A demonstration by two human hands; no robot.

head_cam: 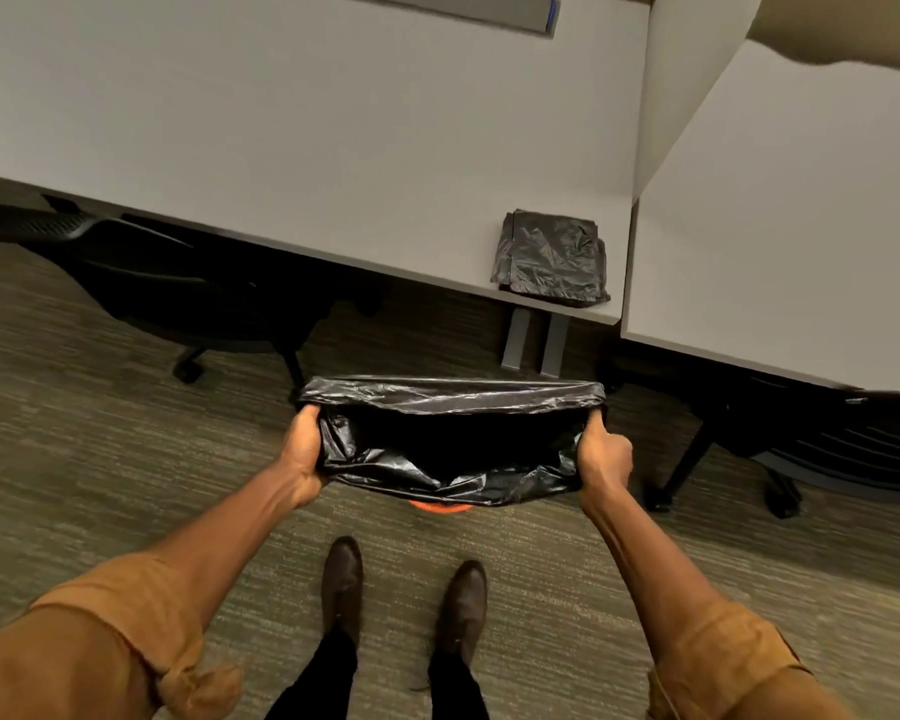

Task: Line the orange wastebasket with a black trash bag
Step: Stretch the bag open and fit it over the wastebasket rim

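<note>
hands: left hand and right hand each gripping a side of the bag mouth, stretched wide
black trash bag: open over the orange wastebasket, far edge seemingly folded over rim
left: near edge loose, needs tucking

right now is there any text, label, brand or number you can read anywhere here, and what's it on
None: no readable text in this view.
Open black plastic trash bag, held by both hands: no print shows.
Folded black plastic bags on the pale grey desk: no label shows.
Grey bar at the desk's far edge: no marking can be made out.
</note>
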